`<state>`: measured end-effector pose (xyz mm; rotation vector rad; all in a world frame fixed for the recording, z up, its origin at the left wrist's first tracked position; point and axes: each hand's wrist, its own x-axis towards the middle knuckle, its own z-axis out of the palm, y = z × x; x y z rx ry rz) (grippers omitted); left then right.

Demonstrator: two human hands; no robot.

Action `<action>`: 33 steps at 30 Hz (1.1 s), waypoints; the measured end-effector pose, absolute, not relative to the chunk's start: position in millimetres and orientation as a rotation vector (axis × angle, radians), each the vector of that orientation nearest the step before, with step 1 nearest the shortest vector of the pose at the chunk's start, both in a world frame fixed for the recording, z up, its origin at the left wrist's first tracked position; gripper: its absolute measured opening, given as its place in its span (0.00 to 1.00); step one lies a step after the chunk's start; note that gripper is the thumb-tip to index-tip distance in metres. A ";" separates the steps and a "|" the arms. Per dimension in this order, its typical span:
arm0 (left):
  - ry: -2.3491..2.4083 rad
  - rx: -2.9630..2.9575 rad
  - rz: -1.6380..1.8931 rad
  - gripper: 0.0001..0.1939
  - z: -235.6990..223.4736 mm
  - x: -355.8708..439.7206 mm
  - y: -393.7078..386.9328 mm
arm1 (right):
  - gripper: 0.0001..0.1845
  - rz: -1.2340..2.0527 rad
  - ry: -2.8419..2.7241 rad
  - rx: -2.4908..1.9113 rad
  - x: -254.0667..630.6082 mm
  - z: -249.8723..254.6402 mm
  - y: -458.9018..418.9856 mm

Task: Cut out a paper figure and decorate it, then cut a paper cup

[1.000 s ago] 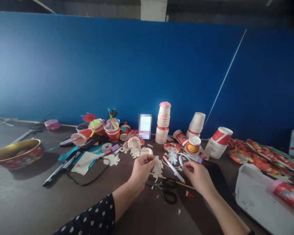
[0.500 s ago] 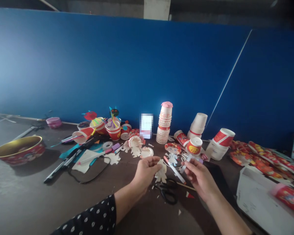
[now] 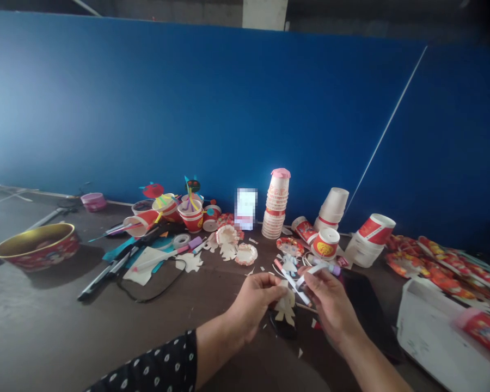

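Paper cutout figure [image 3: 285,307] hangs over the counter [image 3: 65,305], pinched in the left hand's [image 3: 251,305] narrow fingers; the right hand's [image 3: 330,305] fingers grip a white tube [image 3: 312,270] (red cup labels [image 3: 325,245] too small to read).

No legible wording anywhere. Print on red-and-white paper cup [image 3: 377,228] and yellow emblem on white-rimmed red cup [image 3: 324,245] too small and blurred to read; likewise red-and-gold printed paper packets [image 3: 433,267]. Upright white card [image 3: 245,209] pixelated, unreadable.
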<state>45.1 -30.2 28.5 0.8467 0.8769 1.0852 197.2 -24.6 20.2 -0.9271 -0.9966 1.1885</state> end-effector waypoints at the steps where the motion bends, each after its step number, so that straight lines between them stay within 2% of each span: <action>1: 0.871 0.823 1.082 0.09 29.8 46.1 -32.0 | 0.12 1.175 -1.028 -0.921 195.6 19.6 -25.7; 8: 0.832 0.785 1.054 0.15 29.9 48.3 -34.7 | 0.11 1.179 -1.141 -0.865 192.9 15.1 -28.2; 25: 0.871 0.761 1.054 0.15 32.7 49.6 -36.1 | 0.05 1.044 -1.327 -0.888 189.8 18.9 -33.6; 33: 0.850 0.826 1.077 0.16 32.5 46.2 -34.1 | 0.10 0.973 -1.383 -1.034 192.0 22.0 -35.4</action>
